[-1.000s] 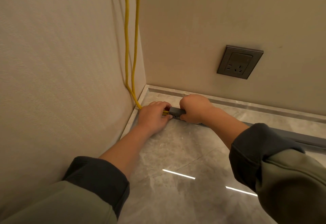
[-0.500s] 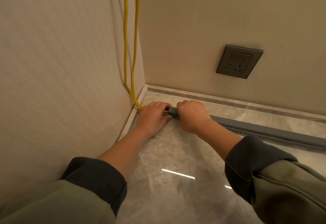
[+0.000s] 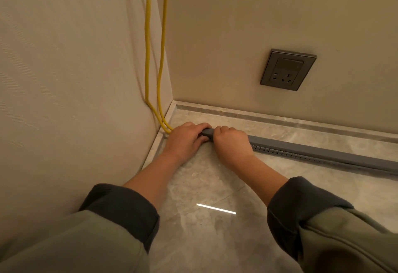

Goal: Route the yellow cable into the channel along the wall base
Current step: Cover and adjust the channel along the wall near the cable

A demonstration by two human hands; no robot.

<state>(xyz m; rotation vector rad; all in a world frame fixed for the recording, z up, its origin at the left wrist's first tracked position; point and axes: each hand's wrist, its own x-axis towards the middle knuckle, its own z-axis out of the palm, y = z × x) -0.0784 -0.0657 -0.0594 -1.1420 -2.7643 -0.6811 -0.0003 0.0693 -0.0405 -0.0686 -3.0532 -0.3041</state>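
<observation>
Head view: my left hand (image 3: pixel 185 141) is curled over the yellow cable (image 3: pixel 147 57) where its two strands drop down the corner at upper left and vanish under my palm. My right hand (image 3: pixel 231 143) is clamped on the end of the grey channel (image 3: pixel 323 154), touching the left. I judge the feed-in has only begun, as the cable's run inside is hidden and the channel still lies off the wall base. Glossy marble floor (image 3: pixel 204 186), beige walls, a grey socket (image 3: pixel 287 69) at upper right.
</observation>
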